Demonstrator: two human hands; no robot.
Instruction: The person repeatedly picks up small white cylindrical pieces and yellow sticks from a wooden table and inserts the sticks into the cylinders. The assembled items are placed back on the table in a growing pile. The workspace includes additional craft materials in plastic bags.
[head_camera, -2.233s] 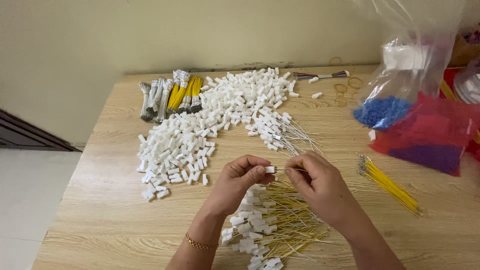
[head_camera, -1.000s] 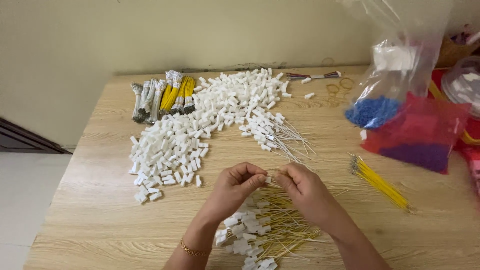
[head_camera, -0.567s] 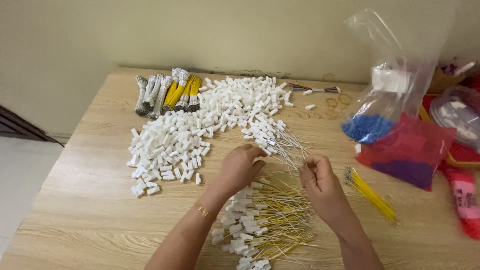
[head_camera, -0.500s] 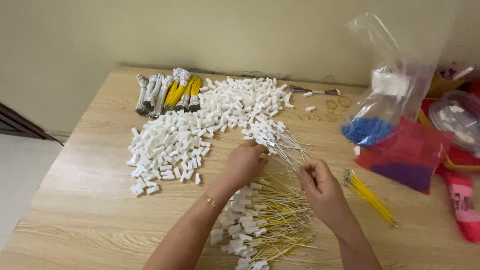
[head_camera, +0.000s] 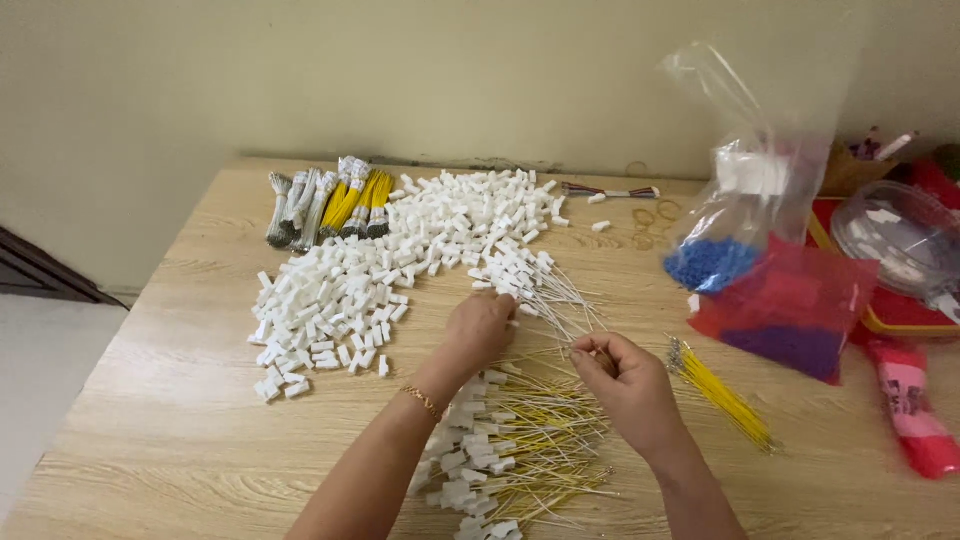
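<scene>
My left hand (head_camera: 480, 330) reaches forward, its fingertips on a white plastic connector at the near edge of a small cluster of connectors with white wires (head_camera: 535, 280). My right hand (head_camera: 625, 385) is pinched on the thin ends of those white wires (head_camera: 585, 325). Under both wrists lies a heap of finished connectors with yellow wires (head_camera: 510, 450). A large spread of loose white connectors (head_camera: 380, 270) covers the table's middle left.
Bundles of white and yellow wires (head_camera: 325, 205) lie at the back left. A loose bunch of yellow wires (head_camera: 720, 392) lies to the right. Clear bags with blue (head_camera: 712, 262) and red (head_camera: 795, 315) parts, a clear lid (head_camera: 895, 235) and rubber bands (head_camera: 650, 215) crowd the right.
Both hands were together over the yellow-wire heap, working one piece. They have parted: the left hand reached forward to the white-wire cluster, the right hand moved right and pinches the wire ends.
</scene>
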